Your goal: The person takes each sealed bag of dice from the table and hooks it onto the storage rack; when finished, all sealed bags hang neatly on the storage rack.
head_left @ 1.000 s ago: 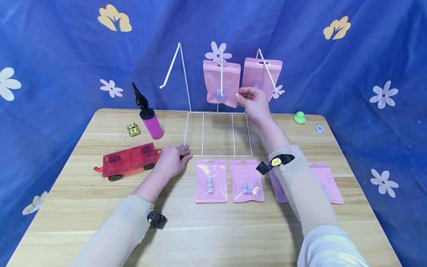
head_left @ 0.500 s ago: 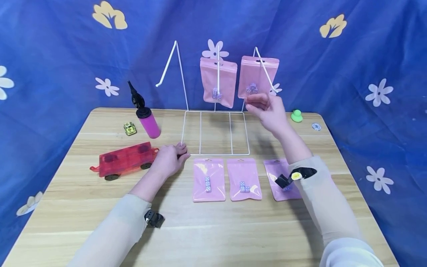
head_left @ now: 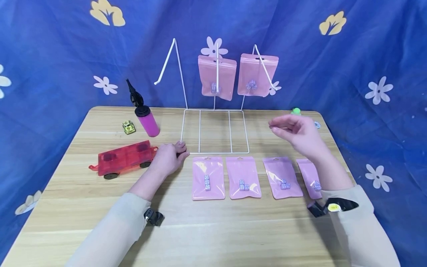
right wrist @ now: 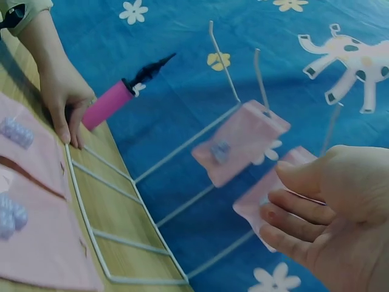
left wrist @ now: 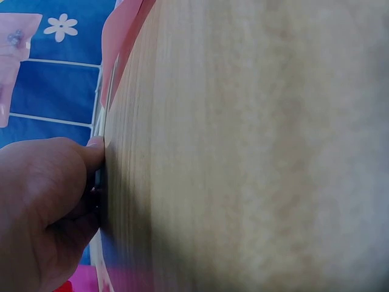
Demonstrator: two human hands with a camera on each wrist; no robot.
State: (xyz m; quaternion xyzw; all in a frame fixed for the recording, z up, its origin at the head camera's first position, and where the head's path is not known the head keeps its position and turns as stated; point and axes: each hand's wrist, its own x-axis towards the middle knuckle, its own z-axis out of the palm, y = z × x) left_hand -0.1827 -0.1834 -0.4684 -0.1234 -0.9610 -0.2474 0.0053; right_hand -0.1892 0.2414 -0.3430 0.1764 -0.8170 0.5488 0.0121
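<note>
A white wire display rack with hooks stands at the back of the wooden table. My left hand grips the front left corner of its base, the thumb near the table in the left wrist view. From the middle hook hangs a pink zip bag with dice inside. Another pink bag with dice hangs on the right hook; the left hook holds none. My right hand is in the air to the right of the rack, fingers loosely bent and holding nothing. It partly hides the rightmost flat bag.
More pink dice bags lie in a row before the rack, such as this one. On the left are a red toy trailer, a yellow toy car and a pink hand pump. A green duck is half hidden.
My right hand has let go of the bag on the middle hook and moved right and down, away from the rack. The left hand stays at the rack's corner.
</note>
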